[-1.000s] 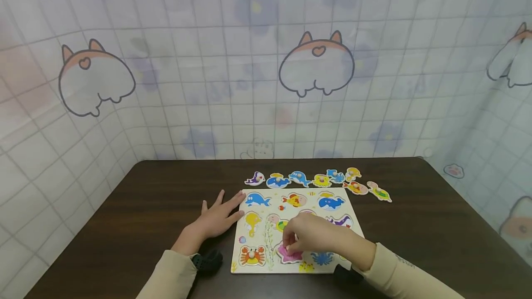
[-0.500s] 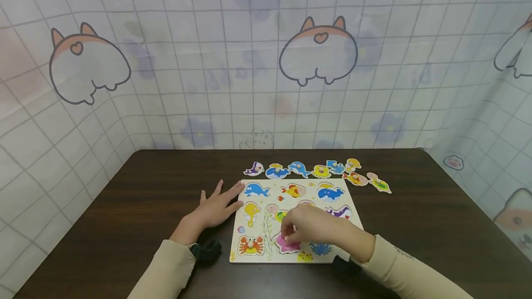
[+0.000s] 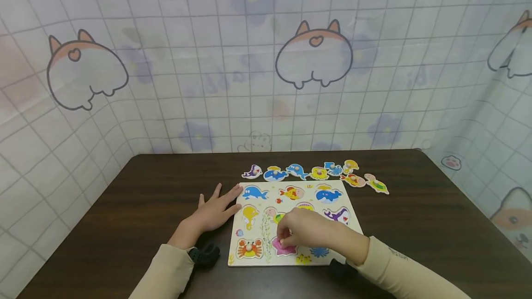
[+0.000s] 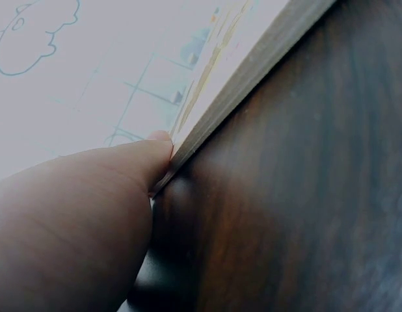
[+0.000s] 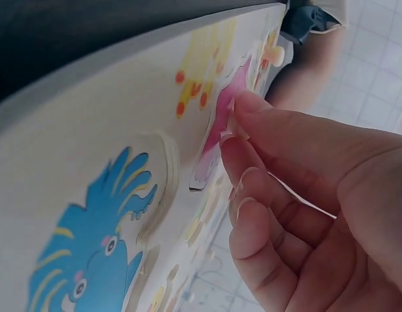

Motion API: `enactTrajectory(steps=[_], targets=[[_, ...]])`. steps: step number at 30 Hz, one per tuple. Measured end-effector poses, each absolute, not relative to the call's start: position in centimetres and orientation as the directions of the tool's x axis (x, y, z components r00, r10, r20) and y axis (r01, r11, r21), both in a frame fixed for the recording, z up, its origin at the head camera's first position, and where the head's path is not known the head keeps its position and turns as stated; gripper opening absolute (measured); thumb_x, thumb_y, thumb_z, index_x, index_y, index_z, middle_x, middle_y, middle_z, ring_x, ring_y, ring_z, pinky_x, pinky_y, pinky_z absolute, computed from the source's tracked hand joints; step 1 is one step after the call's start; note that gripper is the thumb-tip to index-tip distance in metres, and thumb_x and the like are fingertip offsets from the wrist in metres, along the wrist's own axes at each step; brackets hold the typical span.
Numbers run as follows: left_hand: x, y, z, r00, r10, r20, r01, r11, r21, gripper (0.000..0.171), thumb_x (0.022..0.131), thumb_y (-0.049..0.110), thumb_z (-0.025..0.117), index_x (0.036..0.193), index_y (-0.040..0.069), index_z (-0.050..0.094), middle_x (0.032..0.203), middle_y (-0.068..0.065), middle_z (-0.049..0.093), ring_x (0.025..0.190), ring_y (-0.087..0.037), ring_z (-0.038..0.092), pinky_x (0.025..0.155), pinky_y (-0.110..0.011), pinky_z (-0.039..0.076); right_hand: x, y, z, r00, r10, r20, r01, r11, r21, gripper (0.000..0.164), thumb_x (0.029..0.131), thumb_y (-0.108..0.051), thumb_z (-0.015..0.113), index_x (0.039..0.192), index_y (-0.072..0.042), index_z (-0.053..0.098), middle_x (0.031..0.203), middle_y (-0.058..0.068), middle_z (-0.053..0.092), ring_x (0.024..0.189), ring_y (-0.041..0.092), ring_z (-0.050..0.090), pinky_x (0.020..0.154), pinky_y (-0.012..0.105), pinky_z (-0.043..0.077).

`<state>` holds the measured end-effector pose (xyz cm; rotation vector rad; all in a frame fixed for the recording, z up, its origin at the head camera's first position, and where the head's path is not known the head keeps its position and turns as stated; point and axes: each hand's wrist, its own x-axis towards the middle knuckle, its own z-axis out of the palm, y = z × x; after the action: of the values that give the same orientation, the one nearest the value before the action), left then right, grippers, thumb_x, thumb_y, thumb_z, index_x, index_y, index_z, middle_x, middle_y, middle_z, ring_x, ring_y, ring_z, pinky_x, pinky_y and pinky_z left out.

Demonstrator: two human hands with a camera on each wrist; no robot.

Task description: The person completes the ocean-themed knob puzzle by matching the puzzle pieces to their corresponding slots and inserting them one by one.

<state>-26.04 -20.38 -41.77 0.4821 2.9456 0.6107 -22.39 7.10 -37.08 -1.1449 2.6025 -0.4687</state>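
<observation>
Head view: the left hand point(image 3: 209, 213) lies fingers spread, touching the puzzle board's point(image 3: 249, 262) left edge, dark tabletop point(image 3: 137, 216) running wide on either side, loose sea-creature pieces point(image 3: 296, 171) crowding the far edge! And the right hand point(image 3: 305, 227) pinches the pink puzzle piece point(image 3: 285, 249), front row, between crab piece point(image 3: 250, 248) and blue octopus picture point(image 3: 319, 252). Both hands keep station from half a second ago; grid-patterned wall covering point(image 3: 199, 59) rises behind.
</observation>
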Motion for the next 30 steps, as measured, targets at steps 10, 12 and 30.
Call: enactTrajectory(steps=[10, 12, 30], targets=[[-26.6, -20.8, -42.0, -0.942, 0.333, -0.032, 0.292, 0.865, 0.409, 0.062, 0.095, 0.053, 0.040, 0.149, 0.030, 0.021, 0.153, 0.003, 0.019, 0.139, -0.036, -0.002, 0.095, -0.071, -0.008, -22.6, 7.2, -36.6, -0.649, -0.752, -0.117, -0.664, 0.635, -0.395, 0.009, 0.082, -0.023, 0.073, 0.090, -0.019, 0.075, 0.072, -0.018, 0.060, 0.066, 0.002, 0.052, 0.065, 0.019, 0.045], [-26.6, -20.9, -41.9, -0.941, 0.336, -0.026, 0.296, 0.861, 0.414, 0.062, 0.095, 0.052, 0.040, 0.149, 0.029, 0.020, 0.153, 0.003, 0.018, 0.139, -0.036, -0.002, 0.095, -0.071, -0.009, -22.6, 7.3, -36.3, -0.654, -0.747, -0.121, -0.659, 0.641, -0.394, 0.011, 0.082, -0.024, 0.072, 0.092, -0.019, 0.075, 0.072, -0.018, 0.060, 0.066, 0.002, 0.052, 0.065, 0.020, 0.044], [-26.4, -20.8, -42.4, -0.937, 0.348, -0.032, 0.303, 0.856, 0.419, 0.063, 0.094, 0.055, 0.039, 0.149, 0.030, 0.020, 0.153, 0.003, 0.018, 0.139, -0.035, -0.003, 0.095, -0.070, -0.009, -23.8, 11.8, -33.8, -0.673, -0.732, 0.100, -0.692, 0.577, -0.435, 0.016, 0.087, -0.022, 0.067, 0.102, -0.016, 0.070, 0.085, -0.015, 0.062, 0.063, 0.004, 0.054, 0.058, 0.022, 0.047]])
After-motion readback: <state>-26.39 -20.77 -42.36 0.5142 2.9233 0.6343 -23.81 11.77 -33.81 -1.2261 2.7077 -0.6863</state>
